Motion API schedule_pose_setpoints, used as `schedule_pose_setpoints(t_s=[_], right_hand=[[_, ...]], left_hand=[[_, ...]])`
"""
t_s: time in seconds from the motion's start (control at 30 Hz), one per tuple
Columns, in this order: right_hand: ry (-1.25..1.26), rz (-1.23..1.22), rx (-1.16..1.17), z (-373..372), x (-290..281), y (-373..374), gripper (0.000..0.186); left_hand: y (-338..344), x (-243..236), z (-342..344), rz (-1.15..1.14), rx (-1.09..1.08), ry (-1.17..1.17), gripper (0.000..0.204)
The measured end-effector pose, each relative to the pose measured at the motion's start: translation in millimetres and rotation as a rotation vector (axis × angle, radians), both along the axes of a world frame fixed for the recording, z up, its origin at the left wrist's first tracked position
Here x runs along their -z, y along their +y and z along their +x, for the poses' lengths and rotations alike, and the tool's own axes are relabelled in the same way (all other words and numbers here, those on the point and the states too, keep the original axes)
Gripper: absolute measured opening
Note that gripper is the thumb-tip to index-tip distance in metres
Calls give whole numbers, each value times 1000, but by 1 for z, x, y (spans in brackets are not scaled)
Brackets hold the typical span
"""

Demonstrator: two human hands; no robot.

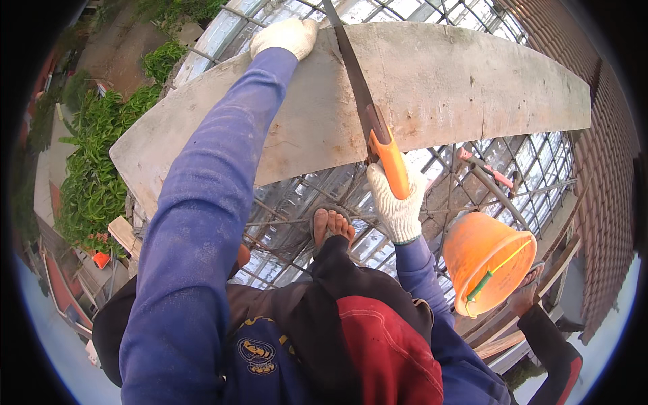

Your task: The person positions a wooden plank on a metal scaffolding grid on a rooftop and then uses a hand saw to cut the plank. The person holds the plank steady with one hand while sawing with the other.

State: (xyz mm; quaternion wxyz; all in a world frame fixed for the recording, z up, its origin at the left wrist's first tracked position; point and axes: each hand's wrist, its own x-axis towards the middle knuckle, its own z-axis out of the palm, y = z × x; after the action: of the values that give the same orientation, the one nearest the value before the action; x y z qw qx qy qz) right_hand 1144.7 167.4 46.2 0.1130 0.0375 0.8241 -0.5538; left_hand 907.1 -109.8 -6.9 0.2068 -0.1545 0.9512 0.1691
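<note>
Gloved right hand [399, 202] fingers are closed around the orange-handled handsaw [370, 121]; the grey board [459, 88] is pressed beneath left hand [285, 35] fingers.

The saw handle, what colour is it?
Orange, on the saw handle gripped by the right hand; the head view shows it.

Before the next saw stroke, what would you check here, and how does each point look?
1. Right hand grips the saw's orange handle: ok.
2. Left hand steadies the far edge of the grey board: ok.
3. Left-hand fingers apart from the saw blade: ok.
4. Board firmly supported underneath: cannot tell.
5. Footing: sandalled foot on the metal roof frame, high above ground: not ok.
6. Orange bucket out of the saw's path: ok.
</note>
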Motion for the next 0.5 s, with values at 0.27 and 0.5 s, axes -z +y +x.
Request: schedule_pose_setpoints(t_s=[0.27, 0.5], right_hand=[[176, 189, -86, 28, -17, 14, 16], [111, 106, -5, 34, -3, 12, 19]], left_hand=[[-4, 0, 1, -92, -3, 42, 67], [0, -7, 6, -57, -25, 55, 69]])
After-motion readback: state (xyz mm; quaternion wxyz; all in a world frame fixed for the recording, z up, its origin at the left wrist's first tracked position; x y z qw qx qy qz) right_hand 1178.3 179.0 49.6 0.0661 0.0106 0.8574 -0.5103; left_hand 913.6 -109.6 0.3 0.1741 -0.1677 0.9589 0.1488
